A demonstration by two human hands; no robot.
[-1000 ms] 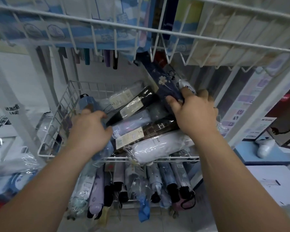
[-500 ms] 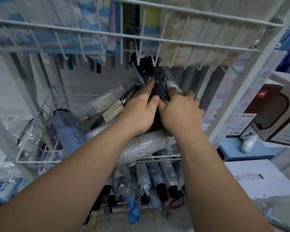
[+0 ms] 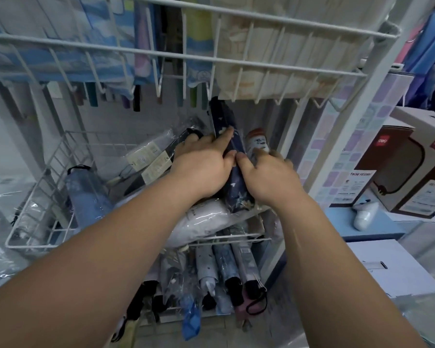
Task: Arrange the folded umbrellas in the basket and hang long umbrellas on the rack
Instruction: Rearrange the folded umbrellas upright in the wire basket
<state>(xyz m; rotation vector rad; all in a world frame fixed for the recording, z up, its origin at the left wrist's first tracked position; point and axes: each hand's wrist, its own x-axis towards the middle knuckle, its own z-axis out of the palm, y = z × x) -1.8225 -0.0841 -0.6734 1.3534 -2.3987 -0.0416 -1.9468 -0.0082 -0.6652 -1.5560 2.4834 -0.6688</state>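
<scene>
A navy folded umbrella (image 3: 236, 182) with a pale flower print stands tilted in the right part of the white wire basket (image 3: 35, 243), its top reaching up under the rack. My right hand (image 3: 269, 174) grips its right side, thumb on the fabric. My left hand (image 3: 201, 167) presses against its left side, with the index finger laid straight along it. Beneath them lies a white folded umbrella (image 3: 206, 219) in clear wrap. A light blue folded umbrella (image 3: 86, 194) leans in the basket's left part.
Long umbrellas hang from the white wire rack (image 3: 211, 59) overhead. A red and white patterned umbrella (image 3: 258, 143) stands behind my right hand. A lower basket holds several folded umbrellas (image 3: 219, 277). Boxes (image 3: 412, 159) stand to the right of the white stand post (image 3: 362, 116).
My left hand let go of the light blue umbrella and moved right to the navy one. Both hands now hold the navy umbrella more upright, nearer the basket's right side.
</scene>
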